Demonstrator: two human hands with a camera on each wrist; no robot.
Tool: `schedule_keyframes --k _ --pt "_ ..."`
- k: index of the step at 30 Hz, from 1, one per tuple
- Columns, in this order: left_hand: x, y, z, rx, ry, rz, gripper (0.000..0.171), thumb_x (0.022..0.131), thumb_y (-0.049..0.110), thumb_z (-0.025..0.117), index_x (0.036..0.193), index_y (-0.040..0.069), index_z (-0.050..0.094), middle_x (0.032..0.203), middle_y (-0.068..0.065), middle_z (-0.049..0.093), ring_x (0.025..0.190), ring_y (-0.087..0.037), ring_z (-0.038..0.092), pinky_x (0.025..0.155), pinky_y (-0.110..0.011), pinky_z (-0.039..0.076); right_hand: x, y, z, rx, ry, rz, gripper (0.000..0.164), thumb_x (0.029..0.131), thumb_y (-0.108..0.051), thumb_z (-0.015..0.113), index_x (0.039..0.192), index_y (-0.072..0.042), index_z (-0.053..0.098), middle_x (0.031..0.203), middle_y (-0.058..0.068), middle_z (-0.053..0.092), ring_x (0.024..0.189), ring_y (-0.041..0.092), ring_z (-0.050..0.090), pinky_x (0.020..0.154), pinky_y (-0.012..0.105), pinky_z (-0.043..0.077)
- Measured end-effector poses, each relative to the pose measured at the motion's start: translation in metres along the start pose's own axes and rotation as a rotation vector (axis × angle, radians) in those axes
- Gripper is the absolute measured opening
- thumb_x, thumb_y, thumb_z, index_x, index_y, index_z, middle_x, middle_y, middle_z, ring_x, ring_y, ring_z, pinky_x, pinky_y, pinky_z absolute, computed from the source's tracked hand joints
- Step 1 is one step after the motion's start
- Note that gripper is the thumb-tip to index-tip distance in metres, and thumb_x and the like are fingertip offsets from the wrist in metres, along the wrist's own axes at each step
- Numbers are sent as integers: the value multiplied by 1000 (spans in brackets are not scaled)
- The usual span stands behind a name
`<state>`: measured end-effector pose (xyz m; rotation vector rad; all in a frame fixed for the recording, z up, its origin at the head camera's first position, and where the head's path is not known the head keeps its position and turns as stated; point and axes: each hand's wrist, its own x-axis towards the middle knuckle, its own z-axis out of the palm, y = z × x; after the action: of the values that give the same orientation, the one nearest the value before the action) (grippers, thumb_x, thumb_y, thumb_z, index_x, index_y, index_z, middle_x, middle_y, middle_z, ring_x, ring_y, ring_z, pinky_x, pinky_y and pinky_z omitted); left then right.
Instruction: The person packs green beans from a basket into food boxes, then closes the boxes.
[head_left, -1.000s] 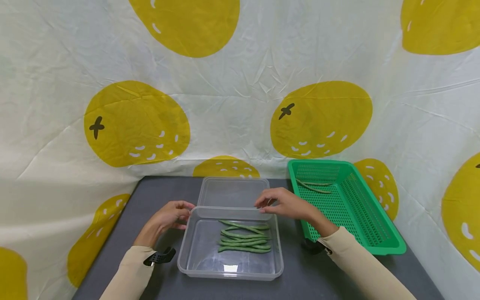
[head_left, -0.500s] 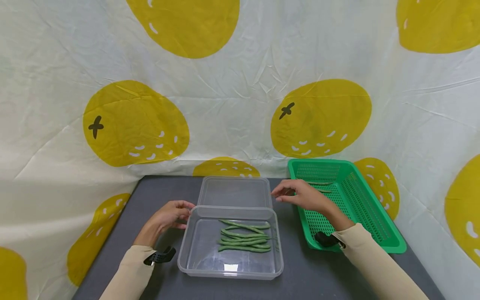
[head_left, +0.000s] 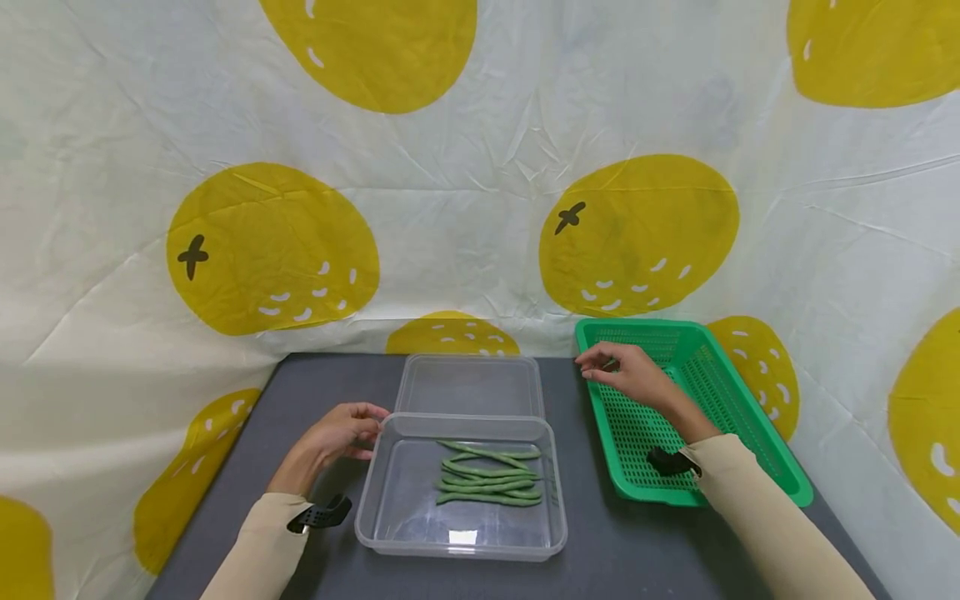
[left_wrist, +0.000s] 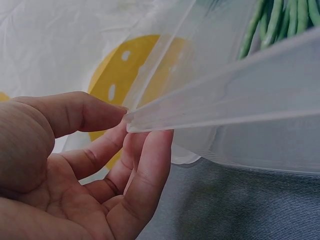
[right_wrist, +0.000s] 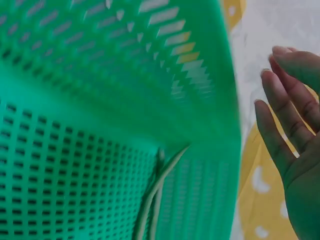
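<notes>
My left hand (head_left: 343, 435) pinches the far left rim corner of a clear plastic container (head_left: 405, 529); in the left wrist view the thumb lies on top of the rim and fingers below it. Several green beans (head_left: 489, 483) lie side by side in the container's right half. Over the left side of a green basket (head_left: 750, 454) hovers my right hand (head_left: 626, 371), fingers loosely bent and holding nothing. Two green beans (right_wrist: 159, 192) lie along the basket's wall in the right wrist view; the hand hides them in the head view.
A clear flat lid (head_left: 471, 385) lies behind the container on the dark grey table (head_left: 322, 379). Behind the table hangs a white cloth (head_left: 457, 242) printed with yellow fruit. The basket stands at the table's right side, near the cloth.
My right hand has moved right and back, from the container's far rim to over the green basket, covering the beans there. The left hand has stayed at the container's corner.
</notes>
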<state>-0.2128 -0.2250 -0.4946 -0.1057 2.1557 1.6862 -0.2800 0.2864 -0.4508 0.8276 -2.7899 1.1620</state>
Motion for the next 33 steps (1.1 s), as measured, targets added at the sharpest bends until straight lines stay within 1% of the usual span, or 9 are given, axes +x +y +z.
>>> schedule_keyframes --k 3,5,11,16,20,25,30,33 --pt "0 0 -1 3 -1 -5 40 93 6 62 130 -8 57 106 -18 69 85 -22 67 67 -36 60 1 14 -2 -8 27 28 25 96 -17 70 121 -14 69 104 3 70 96 22 65 86 47 55" --pt "-1 1 -1 8 0 -5 40 93 7 62 130 -8 57 106 -18 69 85 -23 67 67 -36 60 3 24 -4 -8 30 46 30 96 -14 70 125 -9 67 108 9 70 99 26 65 88 48 55" --pt "-1 4 0 8 4 -5 39 93 6 62 129 -8 58 104 -16 70 86 -24 67 66 -36 59 5 48 -14 12 -10 114 39 96 -7 69 134 -5 60 123 22 65 114 38 60 98 56 49" --pt "-2 6 0 3 6 -16 39 93 6 62 129 -8 58 104 -16 69 84 -22 66 65 -36 59 3 62 -21 20 -64 167 45 96 -3 67 139 0 55 131 24 61 124 44 54 101 60 46" --pt "-1 8 0 1 7 -19 39 93 6 62 129 -8 58 104 -17 69 82 -21 66 65 -36 60 0 72 -22 -15 -100 192 48 96 -3 67 142 1 53 134 24 59 127 45 52 100 60 47" --pt "-1 8 0 5 11 -21 38 93 6 62 129 -8 58 105 -18 68 83 -21 66 66 -37 60 -7 83 -20 -13 -138 206 53 96 -3 67 145 4 49 141 27 54 131 49 47 100 63 46" --pt "-2 7 0 6 18 -23 38 93 5 62 128 -7 58 105 -18 69 82 -21 65 66 -38 59 -11 90 -19 -30 -173 207 60 95 -7 69 147 7 44 147 29 49 136 51 42 103 66 41" --pt "-3 8 1 6 19 -22 38 93 5 62 128 -8 58 104 -18 69 82 -21 65 66 -38 59 -13 94 -19 -41 -186 223 63 94 -10 71 148 7 42 149 30 45 137 53 39 105 67 39"
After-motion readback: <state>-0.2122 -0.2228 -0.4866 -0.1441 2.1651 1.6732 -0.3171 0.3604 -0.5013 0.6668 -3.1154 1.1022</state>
